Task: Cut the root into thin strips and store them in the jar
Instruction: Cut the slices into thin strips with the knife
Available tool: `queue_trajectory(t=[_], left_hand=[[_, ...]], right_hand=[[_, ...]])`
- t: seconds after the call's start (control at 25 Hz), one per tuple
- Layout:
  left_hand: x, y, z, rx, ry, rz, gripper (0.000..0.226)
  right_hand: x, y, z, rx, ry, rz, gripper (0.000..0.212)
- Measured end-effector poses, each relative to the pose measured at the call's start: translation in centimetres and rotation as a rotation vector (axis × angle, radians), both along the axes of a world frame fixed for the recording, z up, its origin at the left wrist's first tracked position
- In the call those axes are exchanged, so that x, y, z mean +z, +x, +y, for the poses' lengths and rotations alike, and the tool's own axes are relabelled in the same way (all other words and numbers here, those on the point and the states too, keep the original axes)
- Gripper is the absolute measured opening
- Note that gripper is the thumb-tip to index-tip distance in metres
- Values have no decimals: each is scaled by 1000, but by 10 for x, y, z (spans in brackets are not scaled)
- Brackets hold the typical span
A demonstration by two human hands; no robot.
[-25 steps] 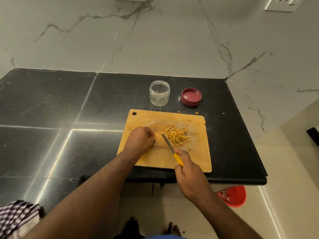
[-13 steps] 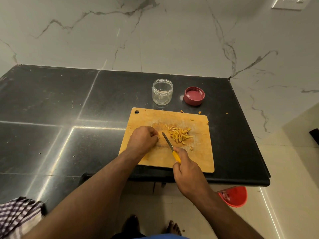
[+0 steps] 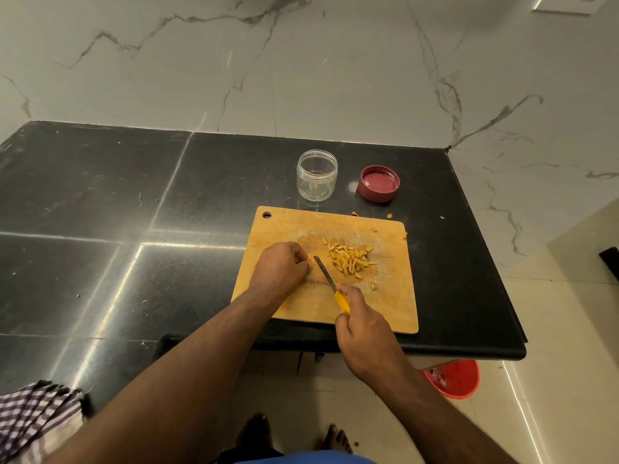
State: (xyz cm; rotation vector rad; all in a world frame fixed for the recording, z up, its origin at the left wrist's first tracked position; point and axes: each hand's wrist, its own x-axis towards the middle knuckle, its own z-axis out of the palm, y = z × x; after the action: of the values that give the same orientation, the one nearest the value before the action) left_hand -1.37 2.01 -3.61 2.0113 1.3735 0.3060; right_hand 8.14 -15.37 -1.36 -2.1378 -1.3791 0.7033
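The left hand (image 3: pixel 279 267) curls over the root piece (hidden under its fingers); the right hand (image 3: pixel 363 324) grips the yellow-handled knife (image 3: pixel 330 283), whose blade, just beside those knuckles, could nick them.

Black counter (image 3: pixel 100 202): board (image 3: pixel 395 306), jar (image 3: pixel 316 175), lid (image 3: pixel 378 183).

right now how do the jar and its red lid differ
The jar is clear plastic and stands upright with its mouth open; the lid is opaque red and lies with its hollow side up. The jar is taller, the lid low and flat. The jar stands left of the lid, apart from it. Both rest on the black counter behind the cutting board.
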Motion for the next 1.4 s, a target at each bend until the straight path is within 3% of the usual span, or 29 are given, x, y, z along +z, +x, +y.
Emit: queue_trajectory(t=[0.12,0.8,1.12,1.4], left_hand=[[0,-3,2,-49,1,1,22],[0,3,1,7,3,-2,9],[0,2,3,23,-37,3,4],[0,2,0,20,-1,-5,9]], right_hand=[[-1,1,1,-10,-3,8,44],[-1,-10,16,92,-53,-151,45],[-1,-10,-15,40,8,-154,44],[0,-14,6,69,-6,-140,45]])
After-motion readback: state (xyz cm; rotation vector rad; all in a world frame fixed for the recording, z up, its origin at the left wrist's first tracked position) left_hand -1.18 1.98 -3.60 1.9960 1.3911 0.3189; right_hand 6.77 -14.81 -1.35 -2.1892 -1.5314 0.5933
